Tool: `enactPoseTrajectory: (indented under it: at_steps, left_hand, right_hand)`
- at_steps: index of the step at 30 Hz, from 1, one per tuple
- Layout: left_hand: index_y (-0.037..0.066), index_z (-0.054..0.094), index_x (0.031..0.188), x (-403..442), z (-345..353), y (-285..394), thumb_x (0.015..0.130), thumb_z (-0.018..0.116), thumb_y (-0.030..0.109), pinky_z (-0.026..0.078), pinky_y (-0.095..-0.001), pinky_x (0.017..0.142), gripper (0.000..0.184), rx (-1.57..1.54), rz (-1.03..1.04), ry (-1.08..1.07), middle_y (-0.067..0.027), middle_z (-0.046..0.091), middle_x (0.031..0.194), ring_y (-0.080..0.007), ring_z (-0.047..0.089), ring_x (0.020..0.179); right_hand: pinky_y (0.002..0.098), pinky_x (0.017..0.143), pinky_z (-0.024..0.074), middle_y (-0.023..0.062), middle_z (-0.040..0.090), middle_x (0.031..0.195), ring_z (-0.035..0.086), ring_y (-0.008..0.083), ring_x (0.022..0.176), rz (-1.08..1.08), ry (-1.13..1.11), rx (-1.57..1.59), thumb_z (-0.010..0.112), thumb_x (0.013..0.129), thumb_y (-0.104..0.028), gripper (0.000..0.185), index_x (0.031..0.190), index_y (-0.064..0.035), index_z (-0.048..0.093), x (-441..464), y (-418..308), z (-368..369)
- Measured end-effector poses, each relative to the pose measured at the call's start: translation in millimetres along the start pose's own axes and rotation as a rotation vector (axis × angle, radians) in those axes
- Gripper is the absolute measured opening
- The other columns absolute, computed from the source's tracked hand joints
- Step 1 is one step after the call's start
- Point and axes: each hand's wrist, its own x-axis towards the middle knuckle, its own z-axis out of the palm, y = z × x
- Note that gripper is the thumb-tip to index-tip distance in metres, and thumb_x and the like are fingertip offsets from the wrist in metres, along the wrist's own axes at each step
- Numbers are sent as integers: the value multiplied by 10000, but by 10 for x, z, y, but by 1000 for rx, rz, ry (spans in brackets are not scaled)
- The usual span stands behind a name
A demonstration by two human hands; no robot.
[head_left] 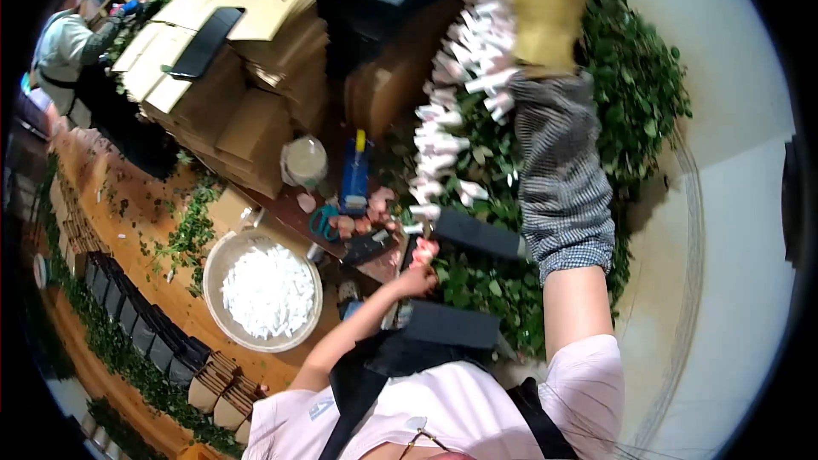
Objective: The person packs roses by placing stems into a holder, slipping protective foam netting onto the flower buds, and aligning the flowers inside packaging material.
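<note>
My bare left hand (pixel 416 281) has its fingers closed on a pink rose (pixel 423 251) at the near edge of the leafy stems (pixel 486 290). My right hand (pixel 547 13), in a yellow work glove with a checked sleeve cover, reaches far forward over the foliage. It is blurred, and its fingers are partly cut off by the top of the view. Beside the glove runs a long row of flower heads (pixel 439 145) in white wraps, their leafy stems pointing right. Dark padded blocks (pixel 477 234) lie across the stems near my left hand.
A round tub (pixel 213 302) of small white pieces stands at left. Stacked cardboard (pixel 247 123) carries a black phone-like object (pixel 204 43). Teal scissors (pixel 324 221), a blue tool (pixel 354 175) and loose pink blooms (pixel 379 202) lie between. Another person (pixel 72 51) stands far left.
</note>
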Motion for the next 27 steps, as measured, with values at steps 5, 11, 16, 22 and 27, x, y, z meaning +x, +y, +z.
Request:
enactPoseTrajectory:
  at_steps: [5,11,16,22,27]
  left_hand:
    - [28,533,1223,-221,-194,174,993,549,223,529,-320,754,301,-310,-18,-132,-51,627,1017,-139,602,889]
    - [-23,527,1353,-944,-469,502,1038,406,479,445,-312,986,605,-269,8,435,-151,585,1304,-254,585,1106]
    - [-34,481,1350,-793,-407,472,965,544,527,450,-270,788,683,-462,-325,119,-83,595,1058,-145,548,882]
    - [-38,587,1105,-653,-245,88,825,810,207,495,-284,691,434,-58,-187,375,-72,673,908,-128,608,791]
    - [-17,626,801,-564,-210,-251,810,810,270,473,-317,592,341,278,-117,669,-92,639,667,-139,584,615]
  right_hand:
    - [385,932,505,84,697,1060,648,244,1041,-625,-104,-239,604,889,-231,265,1124,-178,716,-993,169,-1569]
    - [397,1020,467,56,681,1153,613,228,1127,-810,-600,-267,611,851,-137,301,1136,-155,704,-2348,782,-1958]
    - [398,1019,455,107,678,1181,621,251,1127,-338,-962,-143,627,841,-117,346,1184,-96,661,-4023,1887,-1410]
    - [405,1076,427,170,555,1363,539,315,1250,209,-1528,281,709,862,-255,604,1397,-84,490,-4060,2151,-1247]
    - [430,1139,344,185,421,1490,414,331,1370,-109,-1247,485,738,840,-350,784,1480,-74,376,-3989,2031,-765]
